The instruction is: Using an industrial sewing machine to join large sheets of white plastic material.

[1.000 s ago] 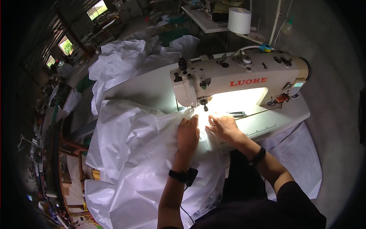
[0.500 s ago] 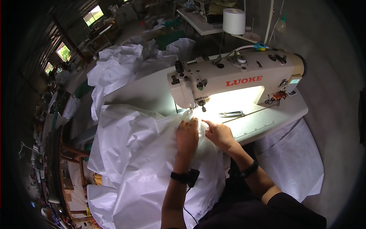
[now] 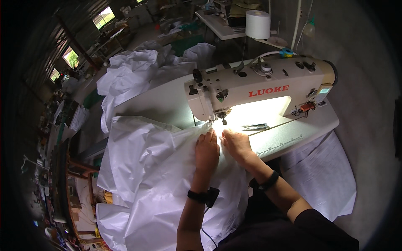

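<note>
White, slightly shiny sheet material (image 3: 155,167) spreads in folds over the left of the sewing machine's bed and runs under the needle area. The pale sewing machine (image 3: 234,92) stands in front of me, its lamp lighting the seam. Close before the presser foot (image 3: 211,122), my left hand (image 3: 207,150) has its fingers closed on the sheet. My right hand (image 3: 236,145) pinches the sheet's edge just right of the needle, thumb and forefinger together. Glare washes out the fingertips and the stitching. Behind my right hand, small thread snips (image 3: 255,126) lie on the bed.
A white thread cone (image 3: 257,25) stands behind the machine. More white sheeting (image 3: 130,69) is heaped at the far left, and another piece (image 3: 320,175) hangs below the table's right end. A wooden frame (image 3: 81,171) is at the left. An orange-and-black item (image 3: 307,107) sits by the machine's pillar.
My right hand has drawn its pointing forefinger in and now pinches the sheet's edge, slightly nearer the needle. My left hand stays almost in place on the sheet.
</note>
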